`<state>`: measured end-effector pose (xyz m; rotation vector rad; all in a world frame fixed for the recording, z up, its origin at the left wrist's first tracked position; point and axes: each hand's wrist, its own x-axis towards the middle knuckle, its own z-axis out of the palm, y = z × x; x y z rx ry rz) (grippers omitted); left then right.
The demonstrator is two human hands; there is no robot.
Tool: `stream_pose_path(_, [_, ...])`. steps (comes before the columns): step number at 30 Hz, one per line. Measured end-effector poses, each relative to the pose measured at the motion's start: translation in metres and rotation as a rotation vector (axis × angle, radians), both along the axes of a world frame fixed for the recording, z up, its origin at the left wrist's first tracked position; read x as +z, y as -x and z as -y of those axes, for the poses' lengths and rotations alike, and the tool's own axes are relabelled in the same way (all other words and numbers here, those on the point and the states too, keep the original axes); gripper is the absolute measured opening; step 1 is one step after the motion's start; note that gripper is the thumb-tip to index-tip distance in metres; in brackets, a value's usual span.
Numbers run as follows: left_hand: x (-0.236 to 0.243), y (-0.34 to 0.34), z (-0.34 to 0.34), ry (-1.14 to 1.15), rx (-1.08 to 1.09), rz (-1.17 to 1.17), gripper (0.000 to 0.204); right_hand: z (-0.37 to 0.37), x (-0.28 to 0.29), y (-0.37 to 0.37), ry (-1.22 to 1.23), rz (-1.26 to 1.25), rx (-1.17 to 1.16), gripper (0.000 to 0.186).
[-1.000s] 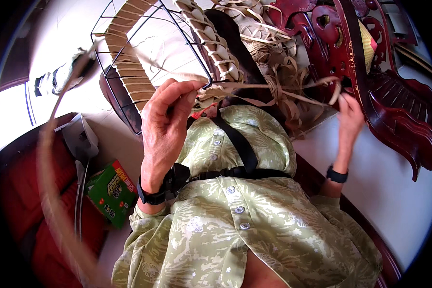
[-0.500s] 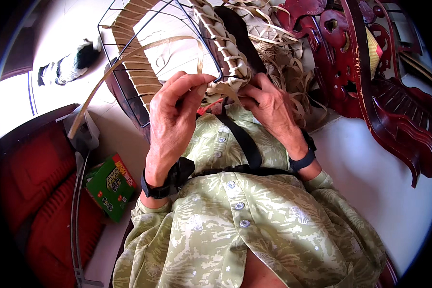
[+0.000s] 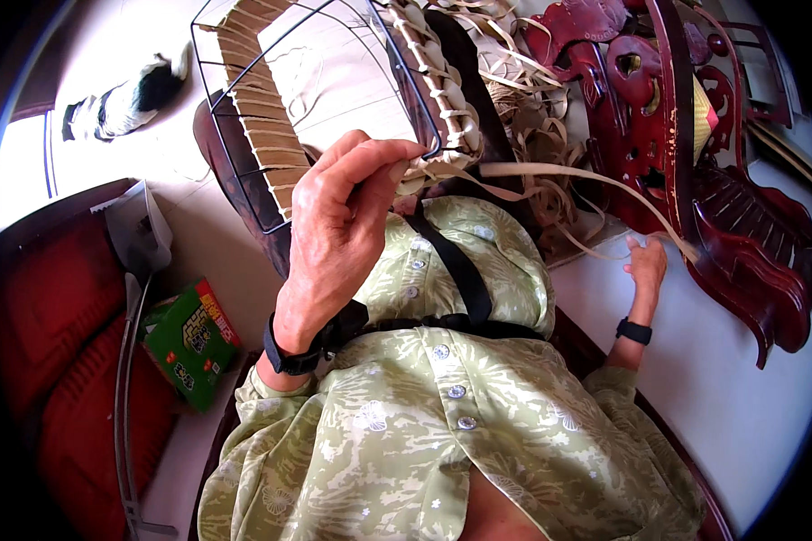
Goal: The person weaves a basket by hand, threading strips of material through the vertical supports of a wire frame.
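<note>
A black wire basket frame (image 3: pixel 235 86) stands in front of me, with tan flat strip wrapped along one side (image 3: pixel 266 117) and a thick braided band (image 3: pixel 442 81) along the other. My left hand (image 3: pixel 338 225) pinches the near corner of the frame, thumb and forefinger closed at the woven edge. Out to the right, my right hand (image 3: pixel 647 261) is closed on a long tan strip (image 3: pixel 595 171), which runs from that corner and curves in the air. The strip's exact grip point is partly hidden by the fingers.
Loose tan strips (image 3: pixel 541 135) lie heaped beyond the basket. Carved dark-red wooden furniture (image 3: pixel 686 135) stands at the right. On the left are a red seat (image 3: pixel 72 361), a green box (image 3: pixel 189 347), a grey metal stand (image 3: pixel 126 388) and a black-and-white cat (image 3: pixel 122 104) on the floor.
My right hand has left the basket corner and swung out to the right, drawing the strip with it. The strip that arched over to the left now extends right. My left hand stays at the corner.
</note>
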<state>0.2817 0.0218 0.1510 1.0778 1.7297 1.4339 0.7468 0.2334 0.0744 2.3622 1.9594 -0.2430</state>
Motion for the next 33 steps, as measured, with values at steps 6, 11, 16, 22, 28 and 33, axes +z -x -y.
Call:
stream_pose_path(6, [-0.003, -0.003, 0.001, -0.027, 0.03, -0.044, 0.019, 0.036, 0.076, 0.215, 0.188, -0.877, 0.298, 0.023])
stream_pose_path(11, [-0.006, -0.005, 0.0, -0.067, 0.059, -0.139, 0.026, 0.066, 0.1, 0.302, 0.297, -1.038, 0.686, 0.017])
stream_pose_path(16, [-0.008, -0.006, 0.001, -0.051, 0.072, -0.127, 0.023, 0.062, 0.086, 0.327, 0.601, -1.1, 0.66, 0.021])
stream_pose_path(22, [0.002, -0.004, 0.001, 0.04, 0.058, -0.087, 0.018, 0.039, 0.103, 0.336, 0.935, -1.115, 0.562, 0.024])
stream_pose_path(28, [-0.005, -0.006, -0.003, -0.002, 0.1, -0.077, 0.013, 0.046, 0.101, 0.338, 0.792, -1.207, 0.627, 0.016])
stream_pose_path(33, [-0.006, -0.007, -0.006, 0.005, 0.138, -0.044, 0.006, 0.064, 0.092, 0.335, 0.658, -1.416, 0.51, 0.009])
